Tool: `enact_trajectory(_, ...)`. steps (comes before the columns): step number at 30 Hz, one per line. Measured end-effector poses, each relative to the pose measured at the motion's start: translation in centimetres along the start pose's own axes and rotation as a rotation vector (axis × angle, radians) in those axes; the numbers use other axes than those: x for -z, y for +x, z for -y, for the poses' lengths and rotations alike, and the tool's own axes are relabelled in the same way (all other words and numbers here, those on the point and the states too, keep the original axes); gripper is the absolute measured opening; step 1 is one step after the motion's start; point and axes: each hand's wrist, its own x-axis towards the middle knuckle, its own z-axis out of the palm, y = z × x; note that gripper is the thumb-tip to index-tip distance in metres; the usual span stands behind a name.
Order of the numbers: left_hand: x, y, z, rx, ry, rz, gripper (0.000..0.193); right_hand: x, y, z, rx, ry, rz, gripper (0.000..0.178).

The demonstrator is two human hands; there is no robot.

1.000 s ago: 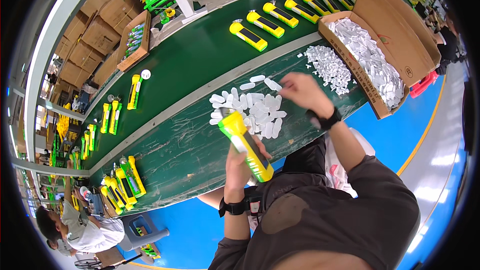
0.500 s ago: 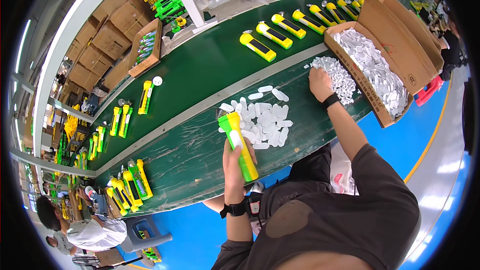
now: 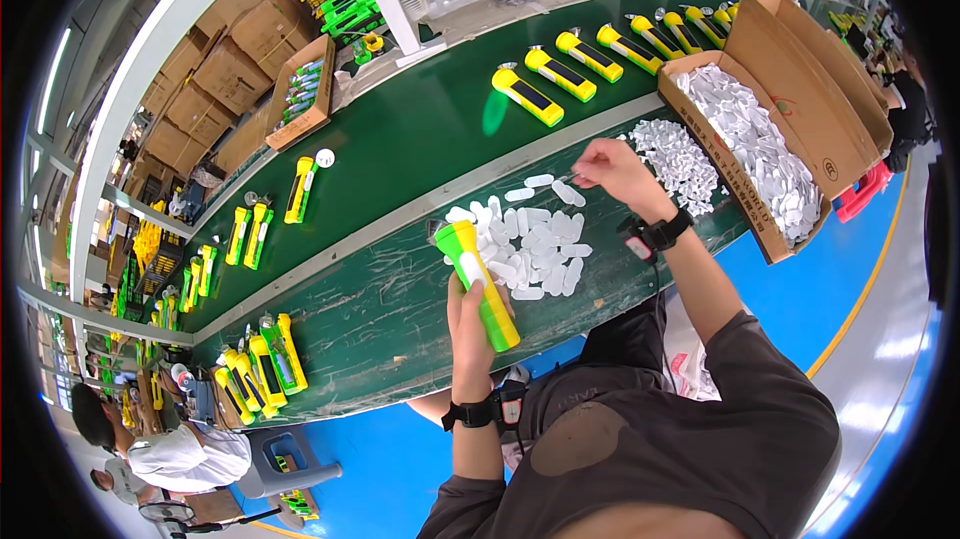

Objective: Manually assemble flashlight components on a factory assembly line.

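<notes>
My left hand (image 3: 470, 324) is wrapped round a yellow and green flashlight (image 3: 490, 304), held tilted with its wide head pointing away from me. Just past it on the green work surface lies a loose pile of flat white oval plastic pieces (image 3: 535, 249). My right hand (image 3: 612, 171) is pinched in the air between that pile and a heap of small white plastic parts (image 3: 680, 159). Whatever its fingertips hold is too small to make out.
An open cardboard box (image 3: 745, 154) full of white pieces stands at the right. Yellow flashlights with dark panels (image 3: 528, 95) line the green conveyor belt (image 3: 400, 129). More flashlights (image 3: 262, 369) cluster at the bench's left end. A person (image 3: 190, 454) sits at the lower left.
My right hand has lifted off the heap of small parts and moved left toward the oval pieces, fingers pinched. My left hand keeps hold of the flashlight in nearly the same place.
</notes>
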Motion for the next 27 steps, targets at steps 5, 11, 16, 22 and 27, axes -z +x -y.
enact_trajectory(5, -1.3, 1.3, 0.9, -0.066, 0.084, -0.103, 0.038, -4.9, -2.4, 3.9, 0.079, 0.3, 0.137, 0.014)
enact_trajectory(11, -3.1, 1.8, 0.8, -0.326, 0.362, -0.16, 0.054, -9.2, -4.2, 4.2, 0.052, 0.636, 0.25, 0.021)
enact_trajectory(16, -3.8, 1.5, -0.1, -0.423, 0.418, -0.311, 0.062, -11.4, -6.2, 5.5, 0.021, 0.621, 0.232, 0.011)
enact_trajectory(22, -4.2, 1.3, -0.4, -0.518, 0.586, -0.331, 0.063, -12.6, -6.6, 5.1, 0.167, 0.413, 0.143, 0.01)
enact_trajectory(27, -3.8, 1.8, 0.4, -0.642, 0.75, -0.397, 0.06, -13.8, -6.8, 4.5, 0.16, 0.484, 0.097, 0.007)
